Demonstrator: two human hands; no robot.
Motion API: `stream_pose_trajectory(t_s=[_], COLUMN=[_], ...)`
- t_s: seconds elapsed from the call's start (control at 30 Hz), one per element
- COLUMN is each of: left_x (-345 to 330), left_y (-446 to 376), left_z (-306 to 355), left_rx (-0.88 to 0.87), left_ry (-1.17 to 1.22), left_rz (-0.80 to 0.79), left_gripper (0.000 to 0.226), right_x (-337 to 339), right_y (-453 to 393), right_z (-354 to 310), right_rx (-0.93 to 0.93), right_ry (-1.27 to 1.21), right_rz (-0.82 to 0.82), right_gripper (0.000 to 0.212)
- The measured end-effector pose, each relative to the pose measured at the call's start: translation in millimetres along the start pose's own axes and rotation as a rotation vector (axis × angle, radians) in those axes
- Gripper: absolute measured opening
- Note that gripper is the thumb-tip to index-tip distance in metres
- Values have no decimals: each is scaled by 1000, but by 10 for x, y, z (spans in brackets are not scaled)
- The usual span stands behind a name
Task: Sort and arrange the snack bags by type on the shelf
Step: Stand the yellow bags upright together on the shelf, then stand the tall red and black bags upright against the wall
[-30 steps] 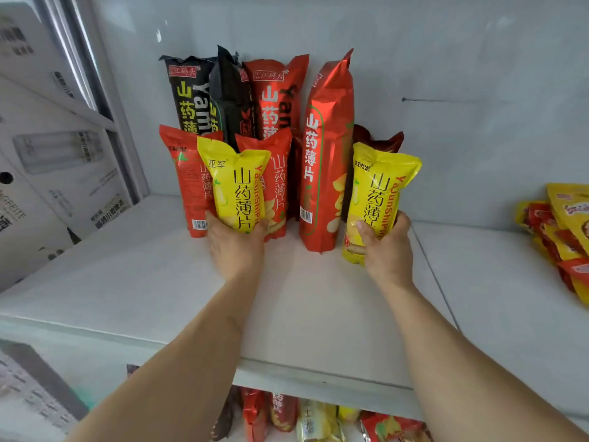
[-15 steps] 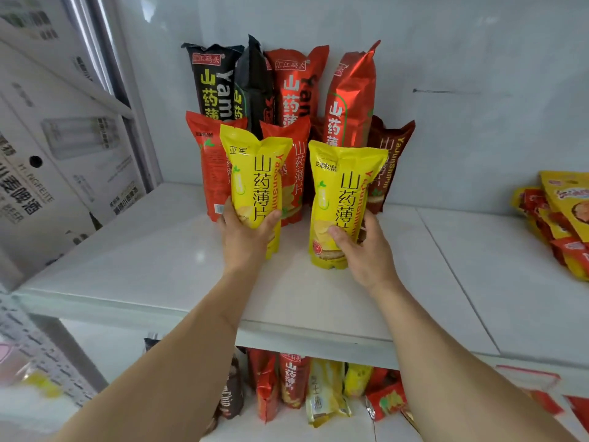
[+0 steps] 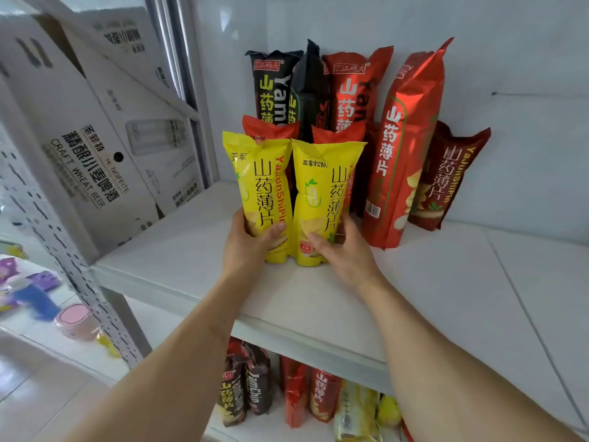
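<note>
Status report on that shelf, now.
Left hand grips left yellow bag. Right hand grips right yellow bag. Both upright, side by side. Nothing in the way.

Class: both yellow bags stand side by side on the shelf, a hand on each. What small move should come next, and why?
Probably let go: the left hand and right hand each grip a yellow bag, and the pair stand upright, touching, on the shelf.

A pale wall (image 3: 478, 43) filled the upper right; white cardboard boxes (image 3: 95, 138) leaned at the left, above a perforated metal post (image 3: 63, 250) and light floor (image 3: 38, 403).
</note>
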State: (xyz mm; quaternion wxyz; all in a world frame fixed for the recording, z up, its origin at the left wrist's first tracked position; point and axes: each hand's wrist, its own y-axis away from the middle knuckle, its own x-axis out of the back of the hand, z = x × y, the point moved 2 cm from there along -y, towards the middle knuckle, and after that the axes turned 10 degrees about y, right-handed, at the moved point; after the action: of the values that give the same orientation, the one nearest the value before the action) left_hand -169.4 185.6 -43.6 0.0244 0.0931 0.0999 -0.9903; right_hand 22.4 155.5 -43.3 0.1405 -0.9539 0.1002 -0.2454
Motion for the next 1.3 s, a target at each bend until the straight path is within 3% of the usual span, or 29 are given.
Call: stream_pose_trajectory(t_s=[0.13,0.23,0.37,0.53,0.73,0.9,0.97,1.03,1.1,1.17,1.23,1.3], left_x=[200,468,892,1301,1538,1575,1572,1527,1444,1288,1036,738], left_y=[-73,-225,-482,-715,-993,-1040,-1048,-982,-860,-724,-643,-588], left_z=[66,85,95,160,94,99,85,127,214,330,391,443], left_rx=[-70,-101,-98,-114,-131,-174,-187,-207,-344,-633,-861,-924], left_ry=[-67,-146,-255,-274,-297,-332,-341,-426,-502,-521,-499,-460], left_rz=[81,132,168,208,239,243,272,337,402,404,314,155], left_gripper=[36,33,57,44,79,84,97,102,95,79,62,52], right_x=[-267,-520,-917,-1414,-1733,-1827,-1836,-1800,-1680,-1500,-1290,-1061], right_y=[-158,-295,-454,-622,-796,-886,-880,-840,-770,-699,-622,-578], right_z=[-59,-156,-278,-469,-600,-653,-647,-621,-630,-653,-725,-795], right_rx=[-45,-43,-30,-29,-40,-29,-58,-123,-174,-170,-134,-94], right_ry=[-32,-8,3,-20,-32,29,44,70,122,163,200,243], right_rz=[-14,-60,-51,-50,-44,-83,-78,-57,-18,65,160,256], right_gripper=[66,67,67,63,59,54,56,74,73,53,36,27])
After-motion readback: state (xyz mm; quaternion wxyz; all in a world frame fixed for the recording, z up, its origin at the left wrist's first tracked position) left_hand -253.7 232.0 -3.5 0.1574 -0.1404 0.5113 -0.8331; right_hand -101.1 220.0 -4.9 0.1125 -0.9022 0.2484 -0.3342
